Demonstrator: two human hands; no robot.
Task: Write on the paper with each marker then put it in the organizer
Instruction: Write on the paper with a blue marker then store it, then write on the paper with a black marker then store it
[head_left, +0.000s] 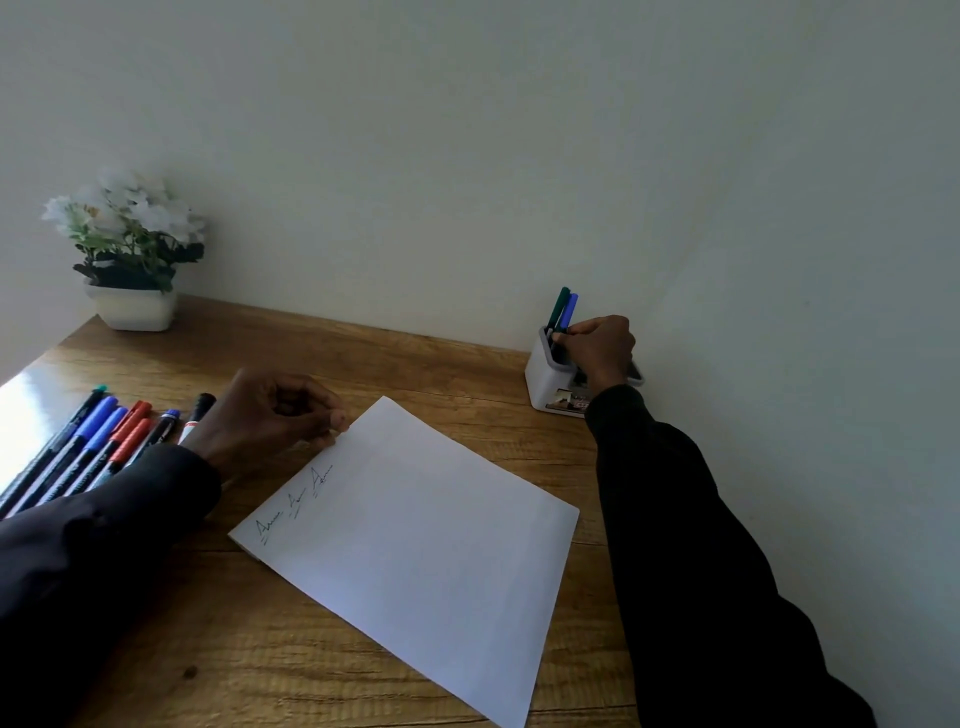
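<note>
A white sheet of paper (415, 545) lies slanted on the wooden desk (426, 364), with three short written marks near its left edge. My left hand (280, 415) rests with curled fingers on the paper's upper left corner. My right hand (602, 348) is over the white organizer (540, 379) by the wall, its fingers curled round a blue-capped marker (569, 309) that stands in it. A green-capped marker (560, 306) stands beside it in the organizer. Several more markers (98, 441) with blue, red, green and black caps lie in a row at the left.
A white pot of white flowers (130, 249) stands at the desk's back left corner. The wall runs close behind the organizer and along the right side. Bright light falls on the desk's left edge.
</note>
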